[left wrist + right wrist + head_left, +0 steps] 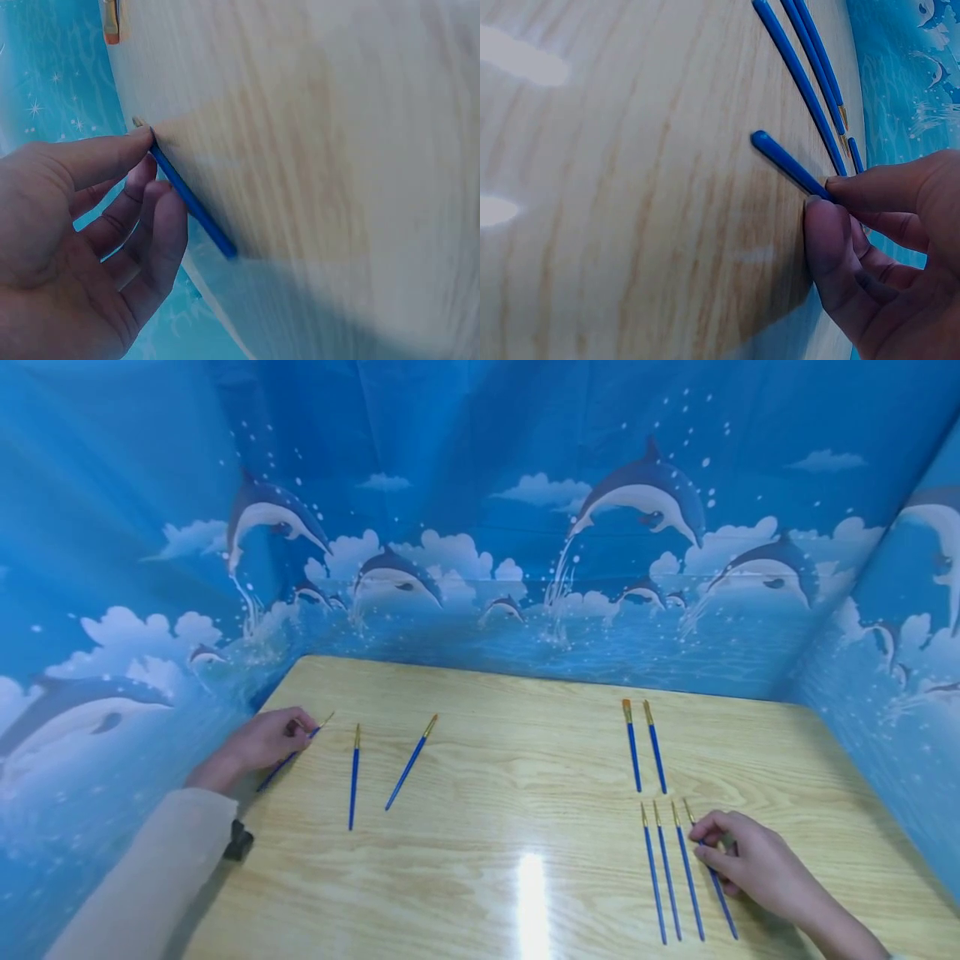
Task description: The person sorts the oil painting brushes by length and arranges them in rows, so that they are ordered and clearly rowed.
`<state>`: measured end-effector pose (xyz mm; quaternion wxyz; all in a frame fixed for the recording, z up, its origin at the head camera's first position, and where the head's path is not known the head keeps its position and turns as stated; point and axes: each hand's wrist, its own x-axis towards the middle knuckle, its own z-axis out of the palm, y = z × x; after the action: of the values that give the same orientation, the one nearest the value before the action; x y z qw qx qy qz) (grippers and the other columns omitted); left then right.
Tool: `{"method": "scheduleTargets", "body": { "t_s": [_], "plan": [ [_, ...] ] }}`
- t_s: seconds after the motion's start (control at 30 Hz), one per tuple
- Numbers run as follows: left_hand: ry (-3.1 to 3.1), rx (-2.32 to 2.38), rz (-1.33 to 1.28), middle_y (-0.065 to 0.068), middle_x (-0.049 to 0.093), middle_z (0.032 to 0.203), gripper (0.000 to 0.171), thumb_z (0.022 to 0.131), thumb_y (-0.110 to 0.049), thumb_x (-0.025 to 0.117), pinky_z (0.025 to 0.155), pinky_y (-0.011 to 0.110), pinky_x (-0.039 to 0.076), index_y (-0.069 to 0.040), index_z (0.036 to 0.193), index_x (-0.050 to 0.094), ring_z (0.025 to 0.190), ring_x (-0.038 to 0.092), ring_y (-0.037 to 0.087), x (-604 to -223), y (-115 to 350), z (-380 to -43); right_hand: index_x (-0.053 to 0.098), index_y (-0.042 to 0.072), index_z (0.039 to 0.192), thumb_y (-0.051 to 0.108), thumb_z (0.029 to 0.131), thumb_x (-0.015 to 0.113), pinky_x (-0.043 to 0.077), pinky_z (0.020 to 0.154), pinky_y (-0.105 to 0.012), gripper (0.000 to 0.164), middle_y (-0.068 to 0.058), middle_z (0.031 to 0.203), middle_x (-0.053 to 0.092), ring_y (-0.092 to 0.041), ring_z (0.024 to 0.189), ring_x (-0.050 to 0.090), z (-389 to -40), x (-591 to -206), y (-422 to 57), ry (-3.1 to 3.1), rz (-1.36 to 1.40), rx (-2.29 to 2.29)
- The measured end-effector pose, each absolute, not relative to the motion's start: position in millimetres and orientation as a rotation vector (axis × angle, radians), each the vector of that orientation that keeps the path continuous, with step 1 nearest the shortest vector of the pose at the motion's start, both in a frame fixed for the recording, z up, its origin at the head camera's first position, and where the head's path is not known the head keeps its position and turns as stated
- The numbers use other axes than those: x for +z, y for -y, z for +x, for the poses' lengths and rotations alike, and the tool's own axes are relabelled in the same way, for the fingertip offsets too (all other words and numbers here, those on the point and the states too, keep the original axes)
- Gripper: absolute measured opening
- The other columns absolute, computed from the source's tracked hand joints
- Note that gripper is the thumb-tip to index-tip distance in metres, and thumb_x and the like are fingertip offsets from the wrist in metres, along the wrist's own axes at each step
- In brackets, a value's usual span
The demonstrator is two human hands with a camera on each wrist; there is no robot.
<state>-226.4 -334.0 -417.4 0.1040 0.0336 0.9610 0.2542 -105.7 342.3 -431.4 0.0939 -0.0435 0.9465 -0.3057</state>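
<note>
At the table's left edge my left hand (268,741) pinches a thin paintbrush (277,772) between thumb and fingers, near its metal collar. The left wrist view shows that blue handle (196,207) slanting away from the fingertips. On the right side my right hand (753,857) pinches another blue paintbrush (724,906) by the upper handle, at the right end of a row. Three similar brushes lie beside it, the closest being a thin paintbrush (688,885). In the right wrist view the held handle's end (780,160) points away from the thumb and finger.
Two paintbrushes, one upright (354,785) and one slanted (411,763), lie right of my left hand. Behind the right-hand row lie a flat-tipped brush (633,752) and a narrower brush (656,752). Dolphin-print sheeting (465,460) borders the wooden table (510,785) on the back and sides.
</note>
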Motion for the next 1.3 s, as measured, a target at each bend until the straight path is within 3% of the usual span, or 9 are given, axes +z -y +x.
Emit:
{"method": "scheduleTargets", "body": {
  "t_s": [0.2,0.77,0.97,1.3],
  "plan": [
    [-2.902,0.664,0.117,0.015,0.070,0.108,0.011,0.106,-0.010,0.067,0.089,0.051,0.053,-0.004,0.115,0.069,0.099,0.063,0.030,-414.7,336.6,-226.3,0.071,0.007,0.115,0.008,0.103,0.072,0.052,0.053,-0.028,0.012,-0.003,0.100,0.068,-0.011,0.056,0.059,-107.3,-430.2,-342.5,-2.789,-0.113,-0.906],
    [-2.921,0.646,0.192,0.016,0.071,0.102,0.004,0.104,-0.003,0.068,0.086,0.049,0.055,0.000,0.106,0.071,0.094,0.062,0.029,-414.3,345.9,-228.0,0.072,0.007,0.116,0.006,0.101,0.074,0.052,0.052,-0.029,0.014,-0.002,0.099,0.068,-0.013,0.055,0.059,-111.7,-430.1,-342.2,-2.776,-0.071,-0.904],
    [-2.974,0.582,0.293,0.017,0.071,0.100,0.007,0.104,-0.003,0.066,0.089,0.055,0.056,0.001,0.101,0.071,0.095,0.064,0.031,-413.4,346.4,-225.4,0.072,0.007,0.116,0.007,0.102,0.074,0.052,0.052,-0.029,0.015,-0.002,0.100,0.068,-0.014,0.056,0.059,-111.7,-430.8,-343.8,-2.773,-0.059,-0.913],
    [-3.021,0.584,0.337,0.011,0.069,0.099,0.010,0.110,-0.004,0.060,0.082,0.045,0.052,-0.005,0.101,0.066,0.092,0.063,0.027,-420.9,348.1,-226.0,0.071,0.006,0.117,0.006,0.101,0.073,0.052,0.052,-0.030,0.015,-0.003,0.100,0.067,-0.014,0.056,0.059,-110.2,-432.1,-344.4,-2.758,-0.060,-0.932]
  ]
}}
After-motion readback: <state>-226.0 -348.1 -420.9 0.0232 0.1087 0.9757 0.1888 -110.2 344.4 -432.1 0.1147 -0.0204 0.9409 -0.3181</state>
